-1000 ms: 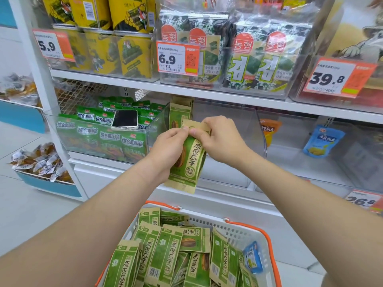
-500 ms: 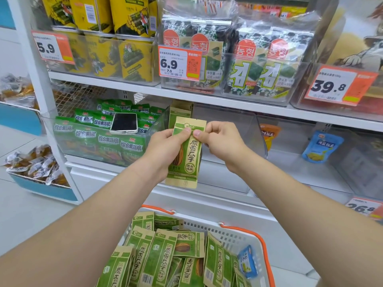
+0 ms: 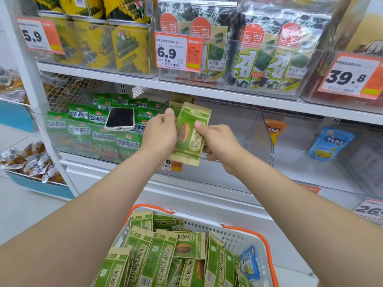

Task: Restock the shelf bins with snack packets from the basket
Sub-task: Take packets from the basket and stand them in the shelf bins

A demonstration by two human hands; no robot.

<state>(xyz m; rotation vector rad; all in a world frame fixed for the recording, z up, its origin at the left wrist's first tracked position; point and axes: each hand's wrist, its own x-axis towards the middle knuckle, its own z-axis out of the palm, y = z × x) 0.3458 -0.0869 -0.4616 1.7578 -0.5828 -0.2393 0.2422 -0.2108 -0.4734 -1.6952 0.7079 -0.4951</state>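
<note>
The seed packet has risen to the bin, left hand and right hand pinching it; basket holds more.

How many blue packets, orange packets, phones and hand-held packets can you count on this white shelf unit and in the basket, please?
Blue plastic snack packets: 2
Orange plastic snack packet: 1
White-cased rectangular phone: 1
Green-and-tan seed packet held by left hand and right hand: 1
Total: 5
</note>
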